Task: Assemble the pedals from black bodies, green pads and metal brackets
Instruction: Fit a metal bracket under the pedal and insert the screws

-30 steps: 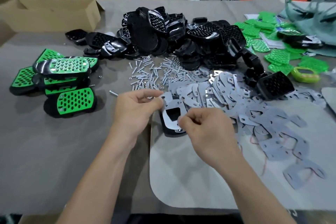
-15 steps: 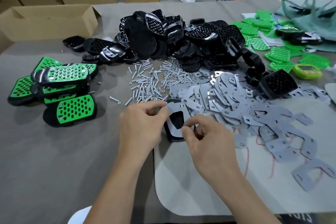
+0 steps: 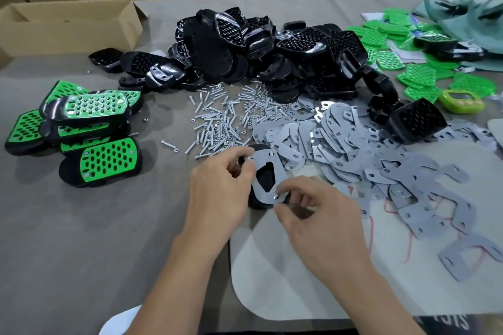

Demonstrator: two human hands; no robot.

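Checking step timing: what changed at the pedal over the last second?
Right hand slid its pinch toward the near end of the metal bracket, where a screw now shows. Left hand kept pinching the far corner; black body and the loose bracket pile stayed put.

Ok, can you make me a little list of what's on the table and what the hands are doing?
left hand: pinches the metal bracket at its far corner
right hand: pinches its near end
under it: one black body
finished pedals: stacked, left
screws: loose pile, middle
black bodies: heap behind
green pads: far right
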